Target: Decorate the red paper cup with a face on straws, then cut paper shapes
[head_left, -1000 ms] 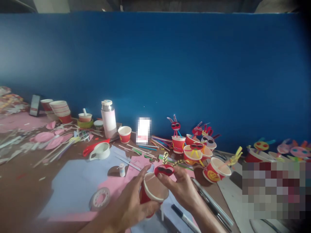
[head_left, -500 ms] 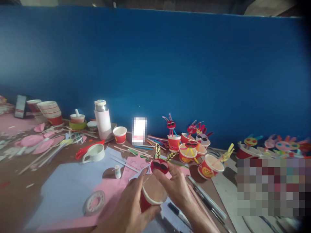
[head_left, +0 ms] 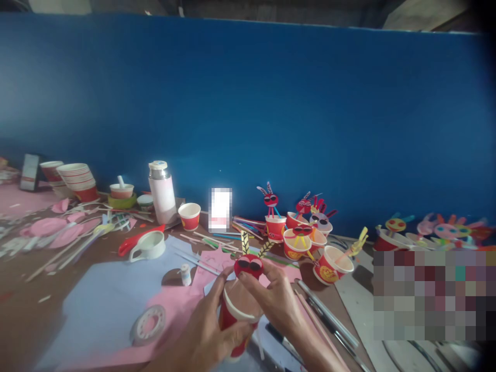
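My left hand (head_left: 217, 323) is wrapped round a red paper cup (head_left: 240, 305) with a pale rim, at the bottom centre. At the cup's far rim is a red paper face (head_left: 248, 265) with dark half-closed eyes and two yellow leaf-patterned antennae. The thumb and fingers of my right hand (head_left: 277, 297) pinch this face. A thin pale strip hangs beside the cup's lower right side. Beyond my hands stand several finished-looking cups with paper figures, one a red cup (head_left: 276, 228) with a red-faced figure.
A white bottle (head_left: 161, 196), an unadorned cup (head_left: 189, 216) and a white mug (head_left: 149, 245) stand to the left. Nearer are a tape roll (head_left: 150, 324) and a small white bottle (head_left: 186, 274). Pens (head_left: 329, 312) lie to the right. A blue partition (head_left: 248, 103) rises behind.
The held cup and red face have moved slightly left, and the cup is more upright, with more of its red side showing. Both hands still hold on.
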A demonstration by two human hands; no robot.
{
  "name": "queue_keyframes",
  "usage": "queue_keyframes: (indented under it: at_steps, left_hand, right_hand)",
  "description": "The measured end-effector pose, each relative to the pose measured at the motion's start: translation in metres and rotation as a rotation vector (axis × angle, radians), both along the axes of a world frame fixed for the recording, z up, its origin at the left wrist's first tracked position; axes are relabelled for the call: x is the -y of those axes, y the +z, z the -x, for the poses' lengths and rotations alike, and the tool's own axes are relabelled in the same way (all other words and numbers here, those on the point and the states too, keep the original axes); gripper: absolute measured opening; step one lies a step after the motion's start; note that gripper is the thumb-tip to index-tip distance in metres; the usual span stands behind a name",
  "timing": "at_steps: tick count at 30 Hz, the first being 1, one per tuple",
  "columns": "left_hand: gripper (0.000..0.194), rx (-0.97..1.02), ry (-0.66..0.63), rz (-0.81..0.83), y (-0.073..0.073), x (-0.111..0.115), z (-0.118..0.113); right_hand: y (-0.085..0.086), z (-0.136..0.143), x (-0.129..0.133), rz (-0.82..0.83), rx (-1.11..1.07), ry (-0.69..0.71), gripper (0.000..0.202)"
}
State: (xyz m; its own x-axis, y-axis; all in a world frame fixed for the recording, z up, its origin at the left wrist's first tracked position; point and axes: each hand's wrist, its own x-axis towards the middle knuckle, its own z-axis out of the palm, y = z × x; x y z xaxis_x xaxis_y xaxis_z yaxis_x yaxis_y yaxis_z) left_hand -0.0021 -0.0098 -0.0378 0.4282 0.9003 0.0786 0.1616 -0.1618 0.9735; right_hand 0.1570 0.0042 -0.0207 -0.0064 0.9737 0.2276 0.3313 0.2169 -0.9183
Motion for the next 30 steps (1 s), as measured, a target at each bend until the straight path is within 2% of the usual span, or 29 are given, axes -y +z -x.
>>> queue_keyframes:
  at_steps: [6, 10, 16, 21, 24, 26, 28, 30]
  left_hand:
    - [0.073, 0.113, -0.053, 0.074, 0.008, 0.001, -0.003]
    - [0.072, 0.137, -0.044, 0.108, 0.009, -0.002, -0.002]
    - [0.070, 0.198, -0.053, 0.152, 0.007, -0.003, -0.001]
    - [0.070, 0.129, -0.022, 0.109, 0.002, 0.002, -0.002]
    - [0.077, 0.045, 0.121, -0.087, -0.005, 0.003, 0.002]
    - [0.080, -0.041, 0.208, -0.294, -0.007, 0.002, 0.007]
    - [0.079, -0.128, 0.230, -0.446, -0.006, 0.000, 0.012]
    - [0.079, -0.170, 0.231, -0.559, -0.004, -0.002, 0.016]
  right_hand:
    - [0.003, -0.003, -0.003, -0.064, 0.036, 0.005, 0.016]
    - [0.007, -0.007, -0.002, -0.064, 0.040, 0.084, 0.016]
    - [0.004, -0.013, -0.005, 0.021, -0.109, 0.176, 0.028]
    - [0.004, -0.013, -0.006, 0.042, -0.130, 0.119, 0.034]
    - [0.011, -0.015, 0.002, -0.092, -0.010, 0.051, 0.036]
    - [0.018, -0.015, 0.010, -0.285, 0.064, 0.103, 0.040]
    - [0.025, -0.015, 0.016, -0.470, 0.117, 0.174, 0.045]
    - [0.028, -0.012, 0.019, -0.597, 0.162, 0.176, 0.045]
